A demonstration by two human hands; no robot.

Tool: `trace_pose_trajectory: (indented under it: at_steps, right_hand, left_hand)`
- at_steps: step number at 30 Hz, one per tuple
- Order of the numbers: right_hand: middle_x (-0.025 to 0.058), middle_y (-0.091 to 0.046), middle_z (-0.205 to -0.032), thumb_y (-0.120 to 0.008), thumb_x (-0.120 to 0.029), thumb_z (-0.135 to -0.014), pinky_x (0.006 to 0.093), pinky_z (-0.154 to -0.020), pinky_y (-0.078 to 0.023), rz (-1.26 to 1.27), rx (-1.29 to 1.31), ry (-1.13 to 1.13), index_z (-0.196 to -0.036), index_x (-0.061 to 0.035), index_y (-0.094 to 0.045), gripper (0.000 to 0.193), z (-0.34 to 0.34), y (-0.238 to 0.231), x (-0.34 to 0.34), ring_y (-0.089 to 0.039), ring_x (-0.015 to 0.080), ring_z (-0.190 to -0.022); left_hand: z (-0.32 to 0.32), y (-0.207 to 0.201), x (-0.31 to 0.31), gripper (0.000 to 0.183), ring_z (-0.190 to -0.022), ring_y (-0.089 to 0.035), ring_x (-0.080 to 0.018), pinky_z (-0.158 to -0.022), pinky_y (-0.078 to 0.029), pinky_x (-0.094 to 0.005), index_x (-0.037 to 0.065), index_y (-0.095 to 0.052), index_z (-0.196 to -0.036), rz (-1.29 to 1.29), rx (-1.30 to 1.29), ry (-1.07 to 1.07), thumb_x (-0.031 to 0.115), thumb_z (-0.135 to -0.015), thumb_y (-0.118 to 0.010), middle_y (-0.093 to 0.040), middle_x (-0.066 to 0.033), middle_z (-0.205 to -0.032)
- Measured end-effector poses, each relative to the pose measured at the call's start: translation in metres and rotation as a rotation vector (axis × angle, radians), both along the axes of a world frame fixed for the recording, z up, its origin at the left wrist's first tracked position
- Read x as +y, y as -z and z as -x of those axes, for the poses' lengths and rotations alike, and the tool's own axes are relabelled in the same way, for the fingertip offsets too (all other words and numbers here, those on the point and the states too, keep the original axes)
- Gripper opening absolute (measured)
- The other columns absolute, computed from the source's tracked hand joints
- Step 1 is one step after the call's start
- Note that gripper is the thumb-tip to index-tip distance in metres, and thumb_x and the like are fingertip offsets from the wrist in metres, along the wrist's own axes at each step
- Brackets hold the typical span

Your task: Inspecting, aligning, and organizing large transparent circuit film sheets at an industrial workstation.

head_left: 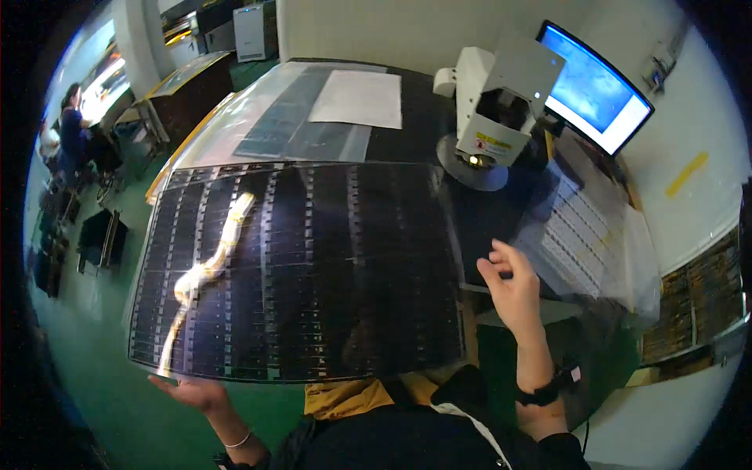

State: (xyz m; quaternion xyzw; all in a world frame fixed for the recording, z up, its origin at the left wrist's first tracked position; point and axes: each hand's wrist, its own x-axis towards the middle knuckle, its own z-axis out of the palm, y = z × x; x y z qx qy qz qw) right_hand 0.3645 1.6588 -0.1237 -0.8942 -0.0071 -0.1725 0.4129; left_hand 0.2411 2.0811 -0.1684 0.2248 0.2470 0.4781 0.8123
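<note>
A large glossy dark film sheet (329,266), printed with rows of small patterned strips, spreads out in front of me, its far part over the black table. A bright reflection runs across its left half. At the near left corner, my left hand (192,393) is turned palm up and supports the sheet's edge; part of its fingers is hidden beneath. My right hand (513,291) is raised off the sheet's right edge, fingers loosely curved, thumb apart, nothing in it. A band with a small white piece circles the right wrist.
Behind the sheet lie a white paper (359,99) and clear film (270,110). A white inspection device (497,102) with a round base stands at the far right, beside a lit monitor (599,86). Patterned sheets (576,227) lie right. A person (74,129) sits far left.
</note>
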Motion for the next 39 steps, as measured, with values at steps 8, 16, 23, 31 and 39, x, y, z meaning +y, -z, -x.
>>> trace_pose_trajectory:
  at_steps: [8,16,23,31,39]
  right_hand:
    - [0.0059,-0.060,-0.093,-0.060,-0.017,-0.084,0.0240,-0.073,-0.044,-0.846,0.654,-0.269,-0.113,0.0019,-0.049,0.036,0.093,0.061,-0.009,-0.054,0.0099,-0.082]
    - [-0.0002,-0.059,-0.087,-0.059,-0.015,-0.084,0.0214,-0.070,-0.041,-1.083,0.601,-0.226,-0.098,-0.0001,-0.057,0.020,0.110,0.056,-0.005,-0.051,0.0054,-0.077]
    - [-0.0070,-0.051,-0.064,-0.059,-0.022,-0.085,0.0200,-0.049,-0.031,-0.855,0.693,-0.083,-0.075,-0.0028,-0.059,0.022,0.122,0.044,-0.021,-0.041,0.0023,-0.056]
    - [-0.0048,-0.053,-0.066,-0.060,-0.021,-0.085,0.0196,-0.050,-0.033,-0.947,0.574,0.001,-0.079,-0.0022,-0.060,0.020,0.110,0.042,-0.024,-0.043,0.0026,-0.057]
    - [-0.0001,-0.058,-0.074,-0.059,-0.012,-0.084,0.0195,-0.059,-0.041,-0.993,0.579,0.015,-0.092,0.0002,-0.058,0.015,0.098,0.035,-0.034,-0.052,0.0047,-0.065]
  left_hand:
    - [0.002,0.032,0.052,0.029,-0.088,-0.057,-0.0159,-0.076,-0.047,-0.0286,-0.010,-0.055,-0.103,-0.366,0.364,0.432,0.015,-0.089,-0.048,-0.059,-0.0124,-0.100]
    - [0.004,0.025,0.060,0.029,-0.089,-0.057,-0.0164,-0.078,-0.047,-0.0278,-0.006,-0.052,-0.108,-0.787,0.564,0.297,0.012,-0.085,-0.054,-0.057,-0.0114,-0.100]
    - [-0.020,0.002,0.023,0.032,-0.090,-0.058,-0.0168,-0.080,-0.047,-0.0274,-0.010,-0.051,-0.110,-0.572,0.395,0.487,0.012,-0.086,-0.048,-0.058,-0.0122,-0.103]
    - [-0.036,0.014,0.036,0.030,-0.092,-0.058,-0.0201,-0.079,-0.049,-0.0308,-0.008,-0.053,-0.107,-0.502,0.434,0.469,0.014,-0.089,-0.047,-0.058,-0.0144,-0.106]
    - [-0.053,0.015,0.026,0.026,-0.087,-0.059,-0.0172,-0.074,-0.049,-0.0277,-0.007,-0.055,-0.104,-0.502,0.421,0.491,0.013,-0.087,-0.050,-0.060,-0.0123,-0.099]
